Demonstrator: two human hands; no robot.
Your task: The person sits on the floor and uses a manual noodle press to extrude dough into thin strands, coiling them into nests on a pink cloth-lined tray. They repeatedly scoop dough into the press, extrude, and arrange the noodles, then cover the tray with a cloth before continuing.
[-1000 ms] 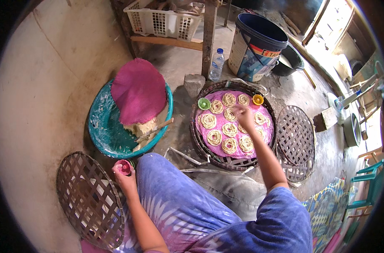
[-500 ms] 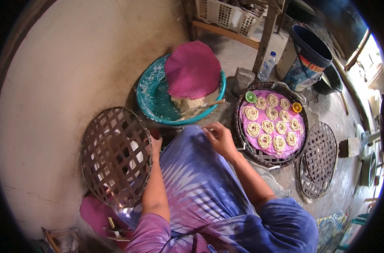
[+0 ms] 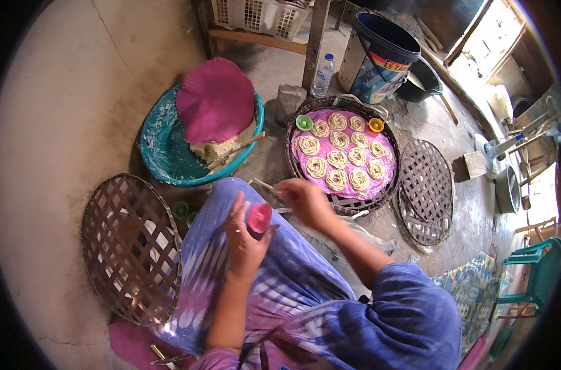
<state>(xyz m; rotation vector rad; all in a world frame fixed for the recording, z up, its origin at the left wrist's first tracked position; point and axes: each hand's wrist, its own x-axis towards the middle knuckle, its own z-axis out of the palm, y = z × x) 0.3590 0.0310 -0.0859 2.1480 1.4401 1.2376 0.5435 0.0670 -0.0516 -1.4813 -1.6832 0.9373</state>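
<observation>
My left hand (image 3: pixel 246 237) holds a pink-and-dark cup (image 3: pixel 258 221) above my left knee. My right hand (image 3: pixel 305 200), blurred, is to its right with fingers curled; whatever it may hold is unclear. Beyond it a woven tray (image 3: pixel 289 157) carries a pink sheet (image 3: pixel 360 197) with several coiled pale noodle rosettes (image 3: pixel 338 159), plus a green cup (image 3: pixel 304 123) and a yellow cup (image 3: pixel 376 125). A teal basin (image 3: pixel 160 145) holds pale dough (image 3: pixel 214 154) with a stick across it and a magenta cloth (image 3: pixel 214 98) over it.
At left, a woven lid (image 3: pixel 130 246) leans by the wall, beside small green cups (image 3: pixel 180 209). More woven lids (image 3: pixel 423 185) lie right. Behind are a bucket (image 3: pixel 376 58), bottle (image 3: pixel 323 77), stone block (image 3: pixel 291 100) and shelf (image 3: pixel 255 37); a teal chair (image 3: pixel 533 271) stands right.
My left hand has risen from beside the lid to above my knee with the pink cup. My right hand has left the tray and moved down and left toward it. The view has shifted.
</observation>
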